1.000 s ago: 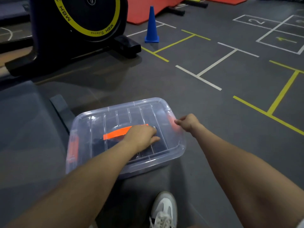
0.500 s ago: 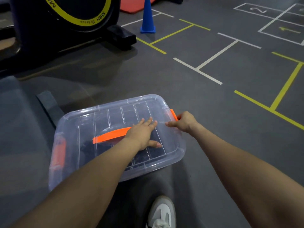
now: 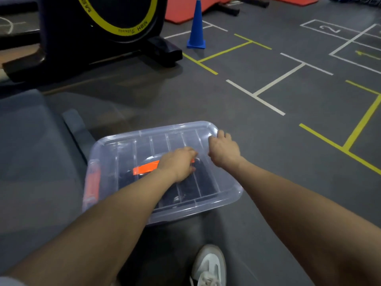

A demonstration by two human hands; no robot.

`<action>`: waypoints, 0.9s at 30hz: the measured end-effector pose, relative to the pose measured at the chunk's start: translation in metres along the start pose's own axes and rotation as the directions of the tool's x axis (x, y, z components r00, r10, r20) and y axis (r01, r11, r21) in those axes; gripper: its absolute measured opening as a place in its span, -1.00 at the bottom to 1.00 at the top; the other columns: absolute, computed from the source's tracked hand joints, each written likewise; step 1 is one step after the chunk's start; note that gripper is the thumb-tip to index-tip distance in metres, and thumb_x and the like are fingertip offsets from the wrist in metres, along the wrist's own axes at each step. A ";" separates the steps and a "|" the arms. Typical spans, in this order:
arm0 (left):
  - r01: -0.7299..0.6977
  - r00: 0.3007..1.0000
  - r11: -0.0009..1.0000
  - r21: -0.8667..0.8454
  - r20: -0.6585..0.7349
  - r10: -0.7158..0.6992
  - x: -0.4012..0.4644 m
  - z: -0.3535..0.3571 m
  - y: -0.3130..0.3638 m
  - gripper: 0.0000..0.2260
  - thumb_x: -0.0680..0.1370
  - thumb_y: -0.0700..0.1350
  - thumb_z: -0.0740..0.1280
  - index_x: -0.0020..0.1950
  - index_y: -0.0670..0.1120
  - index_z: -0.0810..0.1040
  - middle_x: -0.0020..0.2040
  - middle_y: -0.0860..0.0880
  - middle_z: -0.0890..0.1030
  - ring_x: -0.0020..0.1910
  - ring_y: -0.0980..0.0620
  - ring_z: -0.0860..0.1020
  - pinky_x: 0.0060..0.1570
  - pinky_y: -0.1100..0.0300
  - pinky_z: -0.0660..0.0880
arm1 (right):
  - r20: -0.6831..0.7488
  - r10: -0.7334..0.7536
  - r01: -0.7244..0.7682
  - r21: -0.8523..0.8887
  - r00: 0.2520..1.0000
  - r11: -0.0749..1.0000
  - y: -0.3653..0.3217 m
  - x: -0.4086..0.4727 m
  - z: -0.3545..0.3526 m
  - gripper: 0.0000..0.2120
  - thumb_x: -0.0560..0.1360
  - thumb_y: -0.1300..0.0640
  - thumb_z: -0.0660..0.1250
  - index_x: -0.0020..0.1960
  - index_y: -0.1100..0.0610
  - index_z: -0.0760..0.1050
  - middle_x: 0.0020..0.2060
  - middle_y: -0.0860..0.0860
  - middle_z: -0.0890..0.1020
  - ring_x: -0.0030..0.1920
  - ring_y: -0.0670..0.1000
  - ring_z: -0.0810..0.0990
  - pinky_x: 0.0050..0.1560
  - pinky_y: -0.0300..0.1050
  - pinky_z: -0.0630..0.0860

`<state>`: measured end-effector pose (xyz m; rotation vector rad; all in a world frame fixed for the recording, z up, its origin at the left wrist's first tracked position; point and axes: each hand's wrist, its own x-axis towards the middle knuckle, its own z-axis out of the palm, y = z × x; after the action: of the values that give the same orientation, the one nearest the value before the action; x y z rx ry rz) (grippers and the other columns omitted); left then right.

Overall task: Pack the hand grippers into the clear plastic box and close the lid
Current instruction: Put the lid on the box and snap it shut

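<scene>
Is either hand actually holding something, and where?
The right hand grips the clear lid at its right edge. The left hand only rests on top.

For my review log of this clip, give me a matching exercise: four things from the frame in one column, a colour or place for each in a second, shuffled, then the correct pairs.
Things:
1. cone
2. left hand
3. right hand
4. shoe

Descriptions:
A. at the lid's right edge
B. blue, standing on the floor
C. white, at the bottom of the view
D. on the middle of the lid, by the orange handle

Pairs: 1-B, 2-D, 3-A, 4-C
</scene>
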<state>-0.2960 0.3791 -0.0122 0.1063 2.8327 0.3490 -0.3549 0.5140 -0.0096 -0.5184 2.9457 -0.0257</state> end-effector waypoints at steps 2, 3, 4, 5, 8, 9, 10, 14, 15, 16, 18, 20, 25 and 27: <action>0.131 0.983 0.989 -0.071 -0.123 -0.139 -0.018 -0.011 -0.031 -0.63 0.55 -0.12 0.22 0.36 0.02 0.38 0.40 0.00 0.38 0.36 -0.07 0.39 0.25 0.01 0.39 | 0.076 -0.189 0.189 0.006 0.979 0.982 -0.042 0.010 -0.009 -0.63 0.53 0.15 0.26 0.32 0.20 0.38 0.30 0.21 0.36 0.34 0.22 0.35 0.29 0.06 0.37; 0.199 0.963 0.975 -0.101 -0.162 -0.213 -0.029 -0.016 -0.051 -0.61 0.54 -0.18 0.20 0.37 0.02 0.38 0.40 -0.02 0.38 0.37 -0.08 0.38 0.27 0.01 0.38 | 0.124 -0.256 0.255 0.023 0.959 0.967 -0.066 0.014 -0.013 -0.60 0.53 0.14 0.26 0.34 0.19 0.37 0.31 0.22 0.36 0.35 0.23 0.35 0.32 0.03 0.35; 0.264 0.939 0.956 -0.124 -0.193 -0.284 -0.041 -0.020 -0.072 -0.59 0.53 -0.21 0.20 0.38 0.00 0.36 0.41 -0.04 0.38 0.38 -0.08 0.37 0.30 0.01 0.37 | 0.163 -0.311 0.310 0.032 0.936 0.950 -0.091 0.016 -0.016 -0.58 0.52 0.13 0.27 0.36 0.18 0.36 0.32 0.22 0.36 0.36 0.23 0.34 0.34 0.01 0.34; 0.330 0.910 0.932 -0.148 -0.211 -0.356 -0.055 -0.022 -0.093 -0.57 0.53 -0.23 0.19 0.39 -0.02 0.35 0.41 -0.07 0.37 0.38 -0.10 0.36 0.31 -0.01 0.37 | 0.199 -0.357 0.356 0.040 0.913 0.934 -0.115 0.016 -0.018 -0.55 0.52 0.10 0.28 0.37 0.18 0.35 0.32 0.23 0.35 0.37 0.23 0.34 0.35 0.00 0.34; 0.528 0.806 0.826 -0.200 -0.190 -0.561 -0.095 -0.025 -0.144 -0.57 0.52 -0.20 0.21 0.40 -0.12 0.30 0.37 -0.18 0.33 0.35 -0.20 0.34 0.30 -0.02 0.34 | 0.272 -0.451 0.448 0.077 0.850 0.891 -0.177 0.012 -0.012 -0.43 0.48 0.01 0.35 0.42 0.17 0.31 0.35 0.24 0.33 0.38 0.24 0.31 0.40 0.00 0.32; 0.591 0.770 0.784 -0.189 -0.158 -0.618 -0.104 -0.024 -0.155 -0.58 0.53 -0.18 0.22 0.38 -0.18 0.29 0.35 -0.21 0.33 0.33 -0.23 0.35 0.30 -0.01 0.33 | 0.291 -0.458 0.452 0.091 0.840 0.887 -0.193 0.010 -0.005 -0.40 0.48 -0.01 0.35 0.43 0.17 0.28 0.36 0.24 0.31 0.39 0.24 0.30 0.41 -0.01 0.31; 0.649 0.733 0.737 -0.190 -0.103 -0.672 -0.112 -0.022 -0.166 -0.60 0.55 -0.13 0.21 0.36 -0.23 0.29 0.35 -0.25 0.34 0.33 -0.25 0.36 0.30 0.00 0.32 | 0.301 -0.465 0.458 0.097 0.833 0.884 -0.206 0.007 0.003 -0.38 0.47 -0.03 0.35 0.45 0.15 0.26 0.37 0.24 0.29 0.40 0.25 0.27 0.42 0.00 0.28; 0.670 0.702 0.465 -0.578 0.291 -0.650 -0.125 0.001 -0.186 -0.69 0.60 -0.06 0.17 0.03 -0.31 0.50 -0.10 -0.26 0.51 -0.17 -0.20 0.52 -0.16 0.05 0.44 | 0.302 -0.430 0.418 0.108 0.851 0.902 -0.226 0.001 0.026 -0.28 0.40 -0.11 0.40 0.46 0.05 0.20 0.42 0.18 0.15 0.43 0.27 0.13 0.42 0.18 0.25; 0.645 0.715 0.388 -0.659 0.340 -0.611 -0.126 0.004 -0.185 -0.73 0.61 -0.09 0.17 -0.13 -0.26 0.49 -0.25 -0.19 0.46 -0.33 -0.12 0.44 -0.30 0.12 0.37 | 0.310 -0.428 0.414 0.113 0.849 0.903 -0.226 0.002 0.026 -0.25 0.39 -0.11 0.42 0.47 0.03 0.18 0.44 0.17 0.13 0.44 0.27 0.10 0.43 0.19 0.24; 0.638 0.712 0.349 -0.686 0.354 -0.606 -0.125 0.005 -0.185 -0.74 0.61 -0.10 0.16 -0.17 -0.23 0.46 -0.32 -0.13 0.41 -0.40 -0.04 0.37 -0.38 0.18 0.31 | 0.324 -0.428 0.414 0.113 0.844 0.903 -0.225 0.004 0.024 -0.22 0.38 -0.11 0.43 0.48 0.02 0.16 0.46 0.16 0.10 0.45 0.27 0.08 0.43 0.19 0.24; 0.614 0.712 0.302 -0.729 0.346 -0.611 -0.125 0.003 -0.185 -0.74 0.60 -0.08 0.18 0.02 -0.27 0.50 -0.34 -0.07 0.41 -0.41 0.02 0.37 -0.45 0.22 0.34 | 0.349 -0.422 0.410 0.114 0.837 0.905 -0.224 0.005 0.019 -0.17 0.37 -0.11 0.45 0.51 -0.01 0.12 0.48 0.13 0.07 0.47 0.27 0.05 0.43 0.20 0.24; 0.577 0.715 0.208 -0.790 0.365 -0.596 -0.123 0.001 -0.188 -0.70 0.59 -0.10 0.23 0.16 -0.32 0.47 -0.31 -0.07 0.47 -0.40 0.04 0.44 -0.55 0.28 0.43 | 0.354 -0.417 0.408 0.104 0.837 0.907 -0.225 0.004 0.017 -0.15 0.37 -0.11 0.44 0.52 -0.03 0.08 0.49 0.12 0.05 0.48 0.26 0.04 0.43 0.20 0.25; 0.529 0.672 0.044 -0.848 0.387 -0.631 -0.119 0.007 -0.189 -0.69 0.55 -0.09 0.29 0.19 -0.28 0.43 -0.12 -0.13 0.56 -0.35 0.00 0.53 -0.60 0.29 0.47 | 0.361 -0.408 0.403 0.092 0.839 0.910 -0.224 0.004 0.018 -0.12 0.38 -0.13 0.43 0.54 -0.05 0.02 0.52 0.08 -0.02 0.50 0.25 -0.03 0.46 0.18 0.20; 0.486 0.646 -0.001 -0.874 0.360 -0.673 -0.116 0.009 -0.191 -0.72 0.50 -0.14 0.37 0.10 -0.27 0.43 0.03 -0.20 0.57 -0.26 -0.09 0.57 -0.57 0.24 0.53 | 0.362 -0.407 0.401 0.096 0.839 0.911 -0.223 0.005 0.019 -0.11 0.38 -0.14 0.43 0.54 -0.07 0.00 0.53 0.07 -0.05 0.51 0.25 -0.05 0.47 0.19 0.17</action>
<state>-0.1898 0.1836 -0.0371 -1.3998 1.9214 1.7630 -0.2811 0.3024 -0.0194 -1.0133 2.4146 0.0027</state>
